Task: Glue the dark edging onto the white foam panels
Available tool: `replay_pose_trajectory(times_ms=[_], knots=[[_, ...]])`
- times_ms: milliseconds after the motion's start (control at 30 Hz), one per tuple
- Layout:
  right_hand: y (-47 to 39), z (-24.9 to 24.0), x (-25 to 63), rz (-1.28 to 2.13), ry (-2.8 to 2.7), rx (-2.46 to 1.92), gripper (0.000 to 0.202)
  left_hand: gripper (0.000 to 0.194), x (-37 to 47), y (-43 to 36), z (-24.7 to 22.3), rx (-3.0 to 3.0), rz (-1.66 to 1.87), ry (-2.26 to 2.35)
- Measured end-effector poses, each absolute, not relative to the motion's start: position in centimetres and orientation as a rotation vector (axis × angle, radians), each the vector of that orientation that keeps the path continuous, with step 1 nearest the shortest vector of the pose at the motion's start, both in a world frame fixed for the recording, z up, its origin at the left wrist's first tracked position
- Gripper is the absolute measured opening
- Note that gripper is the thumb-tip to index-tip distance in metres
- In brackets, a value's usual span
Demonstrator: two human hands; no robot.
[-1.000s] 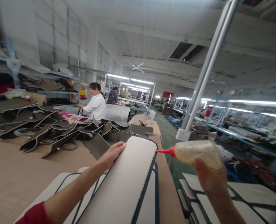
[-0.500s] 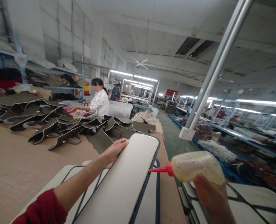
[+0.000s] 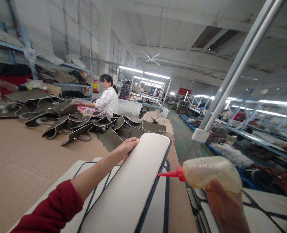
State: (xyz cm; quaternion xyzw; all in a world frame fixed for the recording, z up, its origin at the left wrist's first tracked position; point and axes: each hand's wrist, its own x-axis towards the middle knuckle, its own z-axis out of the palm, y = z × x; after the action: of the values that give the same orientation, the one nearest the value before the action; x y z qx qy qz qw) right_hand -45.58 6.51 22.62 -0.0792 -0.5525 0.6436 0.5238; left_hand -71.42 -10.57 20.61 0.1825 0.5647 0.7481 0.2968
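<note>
A long off-white panel (image 3: 126,174) with rounded corners and a dark edge is tilted up in front of me. My left hand (image 3: 127,148) grips its upper left edge, thumb on top and fingers hidden underneath. My right hand (image 3: 224,204) is wrapped round a translucent glue bottle (image 3: 212,171) holding yellowish liquid. The bottle lies sideways, and its red nozzle (image 3: 170,174) points left, with the tip at the dark strip along the panel's right edge. Beneath the panel lie more off-white panels (image 3: 81,165) with dark edging.
Olive-brown bag pieces (image 3: 58,126) with handles are heaped across the far part of the brown table (image 3: 19,174). Behind the heap stands a person in white (image 3: 109,100). A metal post (image 3: 240,71) with a socket box rises on the right, above more stacked panels (image 3: 269,210).
The camera view has shifted slightly, so the scene sits further right. The nozzle tip is a little lower along the panel's edge. The person in white now handles an olive-brown piece.
</note>
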Motion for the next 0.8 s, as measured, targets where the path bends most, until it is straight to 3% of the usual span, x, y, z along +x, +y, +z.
replay_pose_trajectory(times_ms=[267,600,800], knots=[[5.2,20.3,-44.4,1.605,-1.390,-0.270,0.054,0.025,-72.3,-10.1,20.2,0.434,1.972,1.495],[4.4,18.3,-43.4,1.669,-1.439,-0.218,0.046,0.025,-73.7,-9.8,20.1,0.373,1.974,1.492],[5.1,16.9,-42.5,1.726,-1.524,-0.236,0.054,0.022,-74.7,-10.0,19.5,0.304,1.973,1.497]])
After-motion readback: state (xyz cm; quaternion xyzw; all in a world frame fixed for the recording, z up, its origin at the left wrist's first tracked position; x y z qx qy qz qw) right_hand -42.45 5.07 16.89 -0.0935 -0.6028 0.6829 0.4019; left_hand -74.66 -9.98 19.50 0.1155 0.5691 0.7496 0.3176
